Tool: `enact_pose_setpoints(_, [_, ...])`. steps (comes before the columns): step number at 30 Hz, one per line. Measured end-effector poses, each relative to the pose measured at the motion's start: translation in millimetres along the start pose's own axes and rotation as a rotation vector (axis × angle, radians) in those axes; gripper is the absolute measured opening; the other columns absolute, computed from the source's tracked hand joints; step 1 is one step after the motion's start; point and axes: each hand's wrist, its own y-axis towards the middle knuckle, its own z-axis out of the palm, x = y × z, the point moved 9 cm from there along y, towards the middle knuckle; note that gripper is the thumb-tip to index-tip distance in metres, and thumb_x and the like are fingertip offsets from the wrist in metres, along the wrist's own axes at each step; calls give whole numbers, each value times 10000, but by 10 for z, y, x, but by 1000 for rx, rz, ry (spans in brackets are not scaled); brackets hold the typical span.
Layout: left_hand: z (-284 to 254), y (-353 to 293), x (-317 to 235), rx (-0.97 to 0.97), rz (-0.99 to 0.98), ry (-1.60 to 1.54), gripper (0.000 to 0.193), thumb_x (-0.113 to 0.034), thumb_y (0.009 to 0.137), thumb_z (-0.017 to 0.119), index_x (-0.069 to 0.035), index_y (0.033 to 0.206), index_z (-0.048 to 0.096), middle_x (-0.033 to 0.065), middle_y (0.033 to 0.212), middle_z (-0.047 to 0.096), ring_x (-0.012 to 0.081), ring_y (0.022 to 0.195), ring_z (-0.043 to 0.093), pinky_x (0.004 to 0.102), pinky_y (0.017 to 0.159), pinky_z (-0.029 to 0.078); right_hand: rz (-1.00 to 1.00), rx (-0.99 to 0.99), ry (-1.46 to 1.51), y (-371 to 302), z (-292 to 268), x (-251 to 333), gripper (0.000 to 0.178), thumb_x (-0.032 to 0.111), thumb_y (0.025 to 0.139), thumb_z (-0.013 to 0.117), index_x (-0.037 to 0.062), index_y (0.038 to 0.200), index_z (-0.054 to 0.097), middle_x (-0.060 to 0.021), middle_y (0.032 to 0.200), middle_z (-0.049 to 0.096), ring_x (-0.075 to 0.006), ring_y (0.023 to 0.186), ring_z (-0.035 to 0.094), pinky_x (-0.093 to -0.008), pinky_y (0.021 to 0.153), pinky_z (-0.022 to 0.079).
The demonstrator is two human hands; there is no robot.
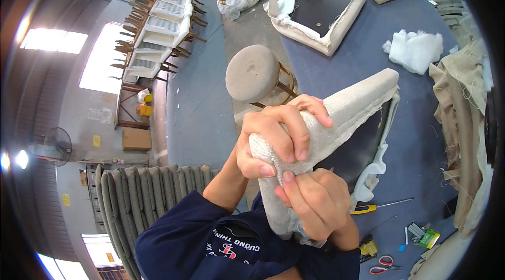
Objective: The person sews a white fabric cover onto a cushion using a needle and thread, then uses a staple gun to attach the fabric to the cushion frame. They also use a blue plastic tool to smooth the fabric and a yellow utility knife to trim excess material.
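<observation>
A light beige upholstered seat cushion is held tilted on edge in front of me, its dark underside board facing right. My left hand wraps over its near corner, the thumb pressed against the fabric at the seam. Just below, my right hand pinches the cloth at that same corner, thumb and fingertips almost meeting the left thumb. White padding shows along the cushion's open edge. Whether a small tool or thread sits between the right fingertips cannot be made out.
On the blue-covered table lie another cushion frame, white wadding, beige cloth, a yellow-handled screwdriver and red-handled scissors. A round stool stands beyond. Grey cushions are lined up at left.
</observation>
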Motion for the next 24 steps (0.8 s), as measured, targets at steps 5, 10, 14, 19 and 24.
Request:
enact_pose_setpoints(5, [-4,-32,11,0,-8,-20,228,-342,778,782,-136,858,726,60,917,711,455,1152,631,604,1103,364,-10,-50,1,-7,7,36,189,43,865,828,-87,981,756,-107,832,663,-199,620,622,-303,504,528])
enact_pose_setpoints(10, [-39,-72,18,-5,-7,-34,237,-358,775,791,-144,852,726,55,926,710,479,1192,620,602,1120,327,-13,-57,22,-16,42,6,153,45,852,812,-68,933,750,-56,814,645,-131,628,566,-241,543,507])
enact_pose_setpoints(14, [-64,-90,15,16,-7,-28,238,-357,774,795,-143,856,728,62,941,709,484,1205,611,601,1115,328,-51,-15,6,11,78,17,127,36,856,801,-62,904,735,-50,806,628,-125,645,567,-242,556,511])
enact_pose_setpoints(19, [-57,-37,18,95,-16,-18,237,-354,787,792,-141,865,726,72,938,699,474,1207,609,595,1107,342,-86,28,-5,23,86,22,155,28,827,817,-61,920,730,-55,811,633,-133,651,573,-251,554,511])
enact_pose_setpoints(24, [-109,-70,97,-13,-7,-30,414,-429,761,814,-117,1011,706,99,1027,644,446,1239,590,561,1068,402,-57,45,-20,22,89,29,266,37,775,867,-71,988,750,-80,826,664,-170,632,595,-268,533,516])
